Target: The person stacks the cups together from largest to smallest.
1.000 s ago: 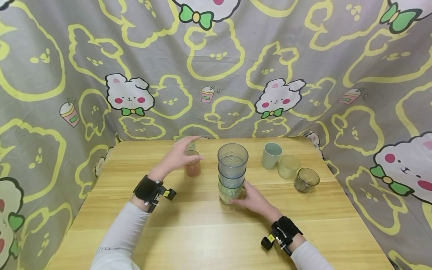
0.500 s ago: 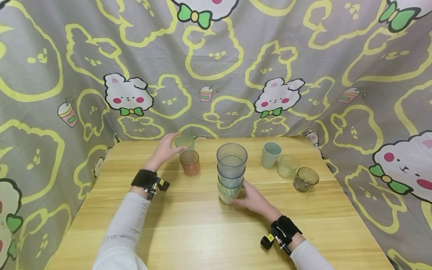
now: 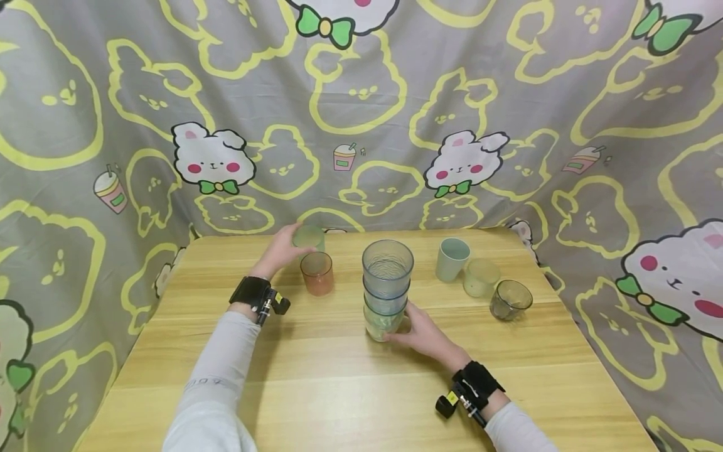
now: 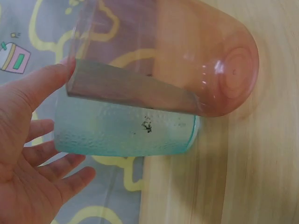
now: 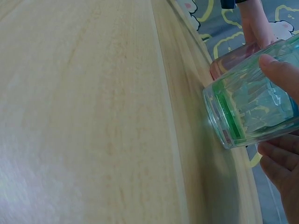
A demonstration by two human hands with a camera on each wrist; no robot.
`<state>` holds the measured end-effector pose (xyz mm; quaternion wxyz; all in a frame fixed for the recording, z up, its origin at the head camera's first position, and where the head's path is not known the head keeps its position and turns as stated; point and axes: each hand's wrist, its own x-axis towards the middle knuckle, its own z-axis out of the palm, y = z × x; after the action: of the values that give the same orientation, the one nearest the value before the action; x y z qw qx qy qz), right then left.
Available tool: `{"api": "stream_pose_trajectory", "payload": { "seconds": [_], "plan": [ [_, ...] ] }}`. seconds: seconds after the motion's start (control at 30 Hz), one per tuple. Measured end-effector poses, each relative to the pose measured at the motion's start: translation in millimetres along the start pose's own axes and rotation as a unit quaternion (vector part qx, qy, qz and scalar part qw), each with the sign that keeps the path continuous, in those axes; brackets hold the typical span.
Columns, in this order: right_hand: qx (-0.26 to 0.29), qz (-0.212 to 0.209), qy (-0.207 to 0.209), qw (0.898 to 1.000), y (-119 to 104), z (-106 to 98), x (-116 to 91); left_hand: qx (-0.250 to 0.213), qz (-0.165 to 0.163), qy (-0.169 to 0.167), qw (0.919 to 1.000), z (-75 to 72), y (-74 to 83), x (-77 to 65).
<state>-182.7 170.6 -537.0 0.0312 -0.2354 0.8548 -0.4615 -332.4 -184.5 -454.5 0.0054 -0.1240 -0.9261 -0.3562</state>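
Observation:
My left hand (image 3: pixel 279 252) reaches to a pale green glass (image 3: pixel 314 238) at the table's back edge. In the left wrist view its thumb lies along the near side by the rim, the other fingers spread loosely past the far side; firm contact cannot be told. Just in front stands an orange-pink glass (image 3: pixel 318 279), overlapping the green glass (image 4: pixel 126 130) in that view. At mid-table, my right hand (image 3: pixel 423 336) holds a tall upright stack of nested glasses (image 3: pixel 386 289) near its base. The right wrist view has thumb and fingers on opposite sides of the stack (image 5: pixel 252 98).
On the right stand a grey-green cup (image 3: pixel 452 260), a short yellowish glass (image 3: pixel 481 278) and a smoky dark glass (image 3: pixel 511 301). A patterned curtain (image 3: pixel 361 113) hangs behind and beside the wooden table (image 3: pixel 339 402).
My left hand has moved left and back, from over the orange-pink glass to the pale green glass, then stays nearly still. The right hand and stack remain in place.

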Motion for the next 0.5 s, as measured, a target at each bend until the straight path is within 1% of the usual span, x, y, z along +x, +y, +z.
{"api": "stream_pose_trajectory", "payload": {
  "seconds": [0.2, 0.37, 0.5],
  "plan": [
    [0.000, -0.001, -0.005, 1.000, 0.9, -0.9, 0.1, 0.001, -0.018, -0.018, 0.9997, 1.7, 0.8, 4.5],
    [0.002, 0.006, -0.004, 1.000, 0.8, -1.2, 0.2, -0.005, -0.023, -0.021, 0.9995, -0.8, 2.5, 5.1],
    [0.001, 0.004, -0.005, 1.000, 0.9, -0.7, -0.3, -0.018, -0.028, -0.018, 0.9993, -5.8, 4.2, 3.0]
  ]
}}
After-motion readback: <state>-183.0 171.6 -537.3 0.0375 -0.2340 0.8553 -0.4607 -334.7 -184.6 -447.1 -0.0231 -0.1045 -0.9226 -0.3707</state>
